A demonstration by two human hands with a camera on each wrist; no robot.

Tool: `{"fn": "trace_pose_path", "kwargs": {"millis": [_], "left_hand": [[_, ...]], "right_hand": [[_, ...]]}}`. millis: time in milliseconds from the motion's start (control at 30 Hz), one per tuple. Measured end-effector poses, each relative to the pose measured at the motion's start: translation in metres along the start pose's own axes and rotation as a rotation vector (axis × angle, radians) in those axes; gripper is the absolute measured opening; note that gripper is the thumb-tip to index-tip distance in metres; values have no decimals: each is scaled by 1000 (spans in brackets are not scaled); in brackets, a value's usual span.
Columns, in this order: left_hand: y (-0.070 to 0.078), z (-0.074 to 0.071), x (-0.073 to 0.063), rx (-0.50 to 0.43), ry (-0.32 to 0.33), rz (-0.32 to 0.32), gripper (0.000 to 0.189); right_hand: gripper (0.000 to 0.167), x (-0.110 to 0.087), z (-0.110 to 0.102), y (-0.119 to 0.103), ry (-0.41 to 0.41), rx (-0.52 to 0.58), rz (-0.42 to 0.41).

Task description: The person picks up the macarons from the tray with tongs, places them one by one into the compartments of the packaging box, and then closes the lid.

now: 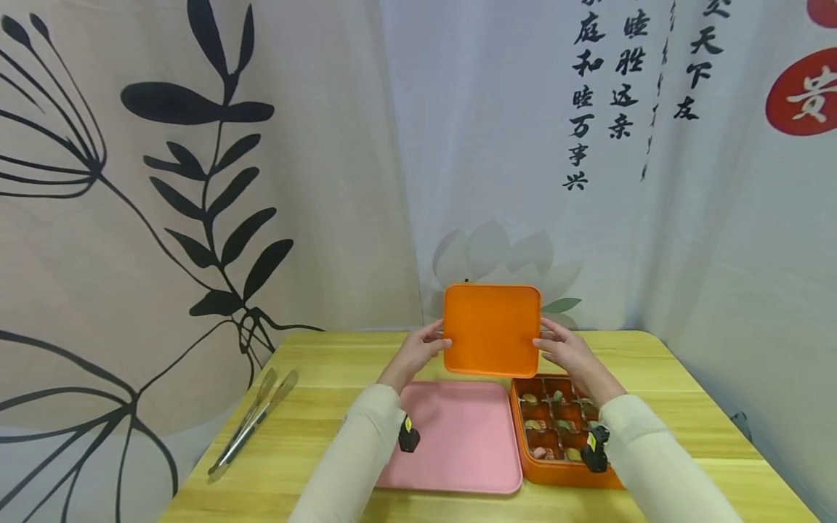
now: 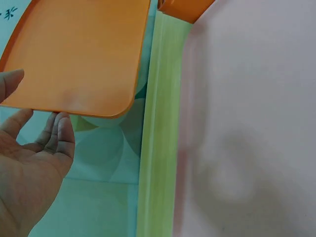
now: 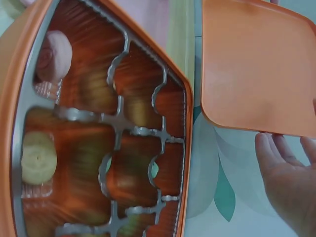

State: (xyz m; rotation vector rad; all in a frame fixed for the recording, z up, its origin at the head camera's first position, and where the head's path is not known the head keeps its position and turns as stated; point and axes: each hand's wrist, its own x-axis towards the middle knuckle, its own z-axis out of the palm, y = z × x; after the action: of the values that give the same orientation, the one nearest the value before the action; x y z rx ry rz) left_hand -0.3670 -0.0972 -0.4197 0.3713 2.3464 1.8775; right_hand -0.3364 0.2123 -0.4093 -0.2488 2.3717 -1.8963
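An orange rounded-rectangle lid (image 1: 492,330) is held up over the back of the table, raised behind the orange box. On its left edge my left hand (image 1: 418,354) pinches it, the thumb in front and the fingers at the rim. My right hand (image 1: 575,361) grips the opposite edge in the same way. Below stands the orange box (image 1: 565,473) with its top uncovered. Inside it, a clear divided insert (image 3: 118,118) holds small rounded pieces, among them a pink one (image 3: 54,57) and a pale yellow one (image 3: 38,158).
A pink tray (image 1: 458,436) lies left of the box, right beside it. Metal tongs (image 1: 251,421) rest near the left edge of the wooden table (image 1: 327,407). Behind the table hangs a printed curtain (image 1: 340,167).
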Motion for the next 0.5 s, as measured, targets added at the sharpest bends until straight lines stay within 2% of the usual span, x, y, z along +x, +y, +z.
{"fn": "trace_pose_path", "kwargs": {"millis": [67,367,500], "left_hand": [[-4,1,3,5,-4,-7,59],[0,7,-2,-5,-44,-28,64],[1,12,-4,-5,-59,-28,64]], "right_hand": [[68,-1,-3,1,-6,-18,-10],[79,-15,-16,0,-52,-140,-96],[82,-19,-18,2,-64,-185,-95]]}}
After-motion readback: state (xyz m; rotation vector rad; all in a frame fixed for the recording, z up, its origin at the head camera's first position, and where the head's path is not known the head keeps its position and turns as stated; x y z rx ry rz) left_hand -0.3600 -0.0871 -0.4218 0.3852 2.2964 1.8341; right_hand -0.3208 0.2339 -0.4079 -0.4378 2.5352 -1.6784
